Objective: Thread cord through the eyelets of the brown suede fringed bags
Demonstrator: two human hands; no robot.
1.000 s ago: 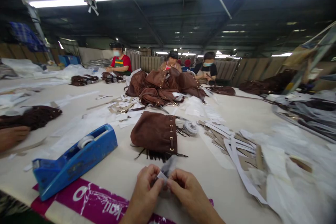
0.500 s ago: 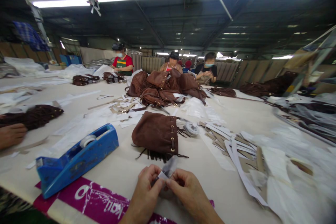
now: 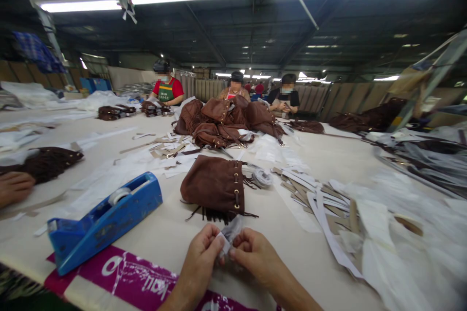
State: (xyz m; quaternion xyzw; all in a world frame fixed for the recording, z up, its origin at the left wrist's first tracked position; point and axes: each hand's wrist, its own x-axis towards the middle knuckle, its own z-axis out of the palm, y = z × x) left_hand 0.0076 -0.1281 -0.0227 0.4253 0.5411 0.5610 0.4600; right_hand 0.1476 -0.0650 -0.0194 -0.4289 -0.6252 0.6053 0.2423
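Near the table's front edge, my left hand (image 3: 205,252) pinches a small white slip (image 3: 224,244) between thumb and fingers. My right hand (image 3: 252,252) is closed on a crumpled clear plastic piece (image 3: 233,226), which rises between both hands and touches the slip. Whether the slip and the plastic are joined I cannot tell. Just beyond my fingers lies a brown drawstring bag (image 3: 211,185) with fringe and gold eyelets, on its side. A coiled pale strap in plastic (image 3: 261,178) rests against its right side.
A blue tape dispenser (image 3: 105,223) stands left, on a purple printed sheet (image 3: 134,274). Several brown bags (image 3: 228,119) are heaped mid-table. Paper strips (image 3: 328,204) and plastic sheets (image 3: 412,252) cover the right. A co-worker's hand (image 3: 14,188) is at far left; several people work opposite.
My hands have drawn slightly apart, and more of the white slip shows, turned more upright. The whole view has shifted a little.
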